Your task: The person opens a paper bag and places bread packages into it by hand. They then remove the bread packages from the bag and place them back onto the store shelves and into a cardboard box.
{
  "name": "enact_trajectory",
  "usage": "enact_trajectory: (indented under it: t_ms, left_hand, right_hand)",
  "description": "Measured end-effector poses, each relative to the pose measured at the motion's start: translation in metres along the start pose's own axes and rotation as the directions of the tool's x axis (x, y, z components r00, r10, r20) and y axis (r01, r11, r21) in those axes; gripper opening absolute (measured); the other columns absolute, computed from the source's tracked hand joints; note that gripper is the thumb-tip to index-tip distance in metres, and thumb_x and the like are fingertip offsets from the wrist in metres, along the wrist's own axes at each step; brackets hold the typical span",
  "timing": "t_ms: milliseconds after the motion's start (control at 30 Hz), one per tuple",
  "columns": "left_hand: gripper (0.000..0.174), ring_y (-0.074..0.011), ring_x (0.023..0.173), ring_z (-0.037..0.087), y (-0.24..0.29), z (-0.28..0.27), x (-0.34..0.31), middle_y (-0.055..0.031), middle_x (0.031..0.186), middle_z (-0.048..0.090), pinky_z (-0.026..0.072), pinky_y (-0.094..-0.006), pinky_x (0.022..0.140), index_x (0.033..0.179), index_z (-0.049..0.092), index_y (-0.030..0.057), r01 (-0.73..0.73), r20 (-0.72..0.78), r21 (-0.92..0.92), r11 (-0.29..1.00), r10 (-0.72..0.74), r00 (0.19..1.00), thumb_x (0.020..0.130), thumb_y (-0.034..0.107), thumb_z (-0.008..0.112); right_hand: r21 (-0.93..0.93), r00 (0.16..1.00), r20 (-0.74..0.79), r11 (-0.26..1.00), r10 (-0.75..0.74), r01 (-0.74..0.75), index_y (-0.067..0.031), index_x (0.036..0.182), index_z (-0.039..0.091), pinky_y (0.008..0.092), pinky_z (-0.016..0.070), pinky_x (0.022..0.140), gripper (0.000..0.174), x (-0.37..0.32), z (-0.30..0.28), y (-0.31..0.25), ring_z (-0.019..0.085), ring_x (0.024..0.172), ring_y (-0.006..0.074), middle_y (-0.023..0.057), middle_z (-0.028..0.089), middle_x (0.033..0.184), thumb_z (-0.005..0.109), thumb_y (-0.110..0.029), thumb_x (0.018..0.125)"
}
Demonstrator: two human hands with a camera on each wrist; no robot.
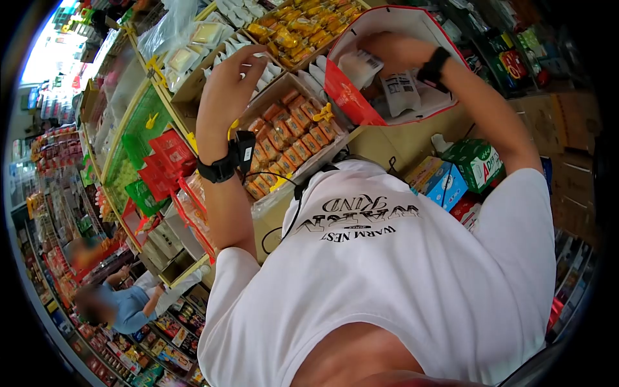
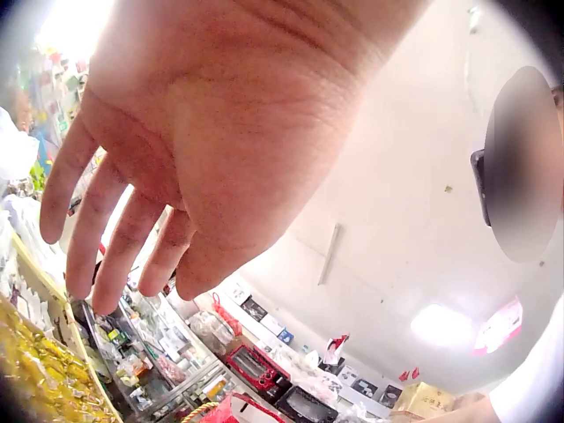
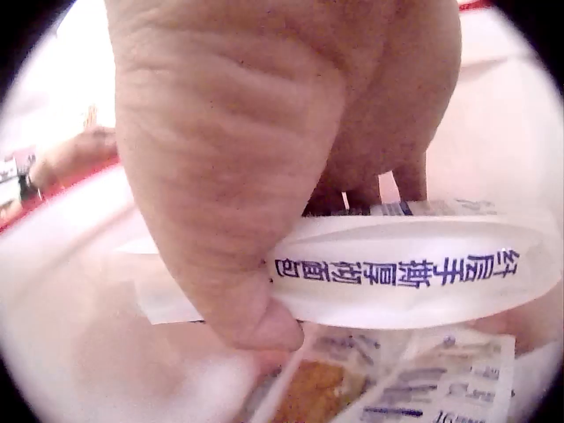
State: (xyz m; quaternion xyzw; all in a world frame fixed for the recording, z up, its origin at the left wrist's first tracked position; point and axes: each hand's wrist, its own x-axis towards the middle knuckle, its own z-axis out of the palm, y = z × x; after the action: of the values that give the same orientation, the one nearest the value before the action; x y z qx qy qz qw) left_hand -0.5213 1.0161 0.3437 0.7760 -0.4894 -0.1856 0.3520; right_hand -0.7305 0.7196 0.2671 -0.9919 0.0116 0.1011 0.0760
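Note:
My right hand (image 1: 394, 53) reaches inside a red and white paper bag (image 1: 348, 97). In the right wrist view its thumb and fingers pinch a white bread packet (image 3: 397, 275) with blue lettering along its edge. Beneath it lies another printed packet (image 3: 441, 374), partly see-through, with something brown inside. The head view shows a white packet (image 1: 401, 93) with a barcode against the bag's inner side. My left hand (image 1: 235, 77) hovers over the bins of packaged snacks, holding nothing; its fingers (image 2: 128, 238) hang loose and slightly bent in the left wrist view.
Orange-brown packaged snacks (image 1: 293, 132) fill the near bin, and yellow-wrapped ones (image 1: 309, 26) the bin beyond. Red packets (image 1: 171, 158) hang on the left. A green box (image 1: 474, 164) and a blue box (image 1: 445, 184) stand at right. Another person (image 1: 122, 306) is at lower left.

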Motion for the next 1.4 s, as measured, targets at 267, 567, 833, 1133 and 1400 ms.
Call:
enact_trajectory:
  t_ms: [267, 567, 833, 1133, 1400]
  left_hand:
    - [0.027, -0.0143, 0.096, 0.064, 0.021, -0.028, -0.006, -0.0078, 0.102, 0.069, 0.0481, -0.0284, 0.086, 0.123, 0.062, 0.0033, -0.057, -0.040, -0.173, 0.983, 0.051, 0.998, 0.097, 0.009, 0.055]
    - [0.055, -0.0243, 0.123, 0.053, 0.010, -0.062, -0.052, -0.0100, 0.134, 0.056, 0.0411, -0.0346, 0.100, 0.127, 0.060, 0.0060, -0.432, -0.214, -0.005, 0.902, 0.421, 0.881, 0.074, -0.006, 0.051]
    - [0.044, -0.0338, 0.098, 0.063, -0.059, -0.057, -0.097, -0.0105, 0.112, 0.065, 0.0520, -0.0371, 0.082, 0.125, 0.064, 0.0135, -0.030, -0.100, 0.338, 0.940, 0.068, 0.993, 0.081, 0.015, 0.069]
    - [0.054, -0.0361, 0.072, 0.066, -0.202, -0.134, -0.026, -0.0172, 0.070, 0.065, 0.0508, -0.0449, 0.065, 0.077, 0.067, 0.0007, 0.384, -0.346, 0.578, 0.721, -0.209, 0.915, 0.094, 0.051, 0.055]
    - [0.034, -0.0276, 0.061, 0.069, -0.408, -0.097, 0.068, -0.0142, 0.070, 0.070, 0.0542, -0.0387, 0.065, 0.083, 0.071, -0.0016, 0.477, 0.086, 0.483, 0.735, -0.582, 0.809, 0.085, 0.026, 0.052]
  right_hand:
    - [0.901, 0.906, -0.405, 0.222, 0.120, 0.373, -0.0055, 0.145, 0.039, 0.0370, 0.0429, 0.107, 0.067, -0.065, -0.110, -0.074, 0.057, 0.120, 0.0237, 0.0122, 0.056, 0.133, 0.066, -0.029, 0.088]
    - [0.400, 0.955, 0.088, -0.888, 0.284, 0.227, -0.0056, 0.126, 0.054, 0.0403, 0.0523, 0.093, 0.052, 0.059, -0.069, -0.227, 0.066, 0.105, 0.0247, 0.0123, 0.064, 0.118, 0.057, -0.047, 0.094]
    - [0.333, 0.943, 0.303, -0.942, 0.141, 0.035, -0.0094, 0.116, 0.058, 0.0387, 0.0487, 0.089, 0.044, 0.167, 0.034, -0.268, 0.060, 0.106, 0.0229, 0.0056, 0.064, 0.112, 0.047, -0.048, 0.098]
    - [0.336, 0.870, 0.486, -0.937, 0.088, -0.092, -0.0021, 0.131, 0.044, 0.0497, 0.0477, 0.100, 0.070, 0.204, 0.071, -0.271, 0.056, 0.108, 0.0312, 0.0169, 0.051, 0.123, 0.048, -0.062, 0.095]
    - [0.412, 0.854, 0.466, -0.911, 0.234, 0.025, -0.0085, 0.107, 0.060, 0.0342, 0.0543, 0.073, 0.045, 0.152, 0.081, -0.243, 0.064, 0.080, 0.0192, 0.0046, 0.065, 0.086, 0.049, -0.052, 0.099]
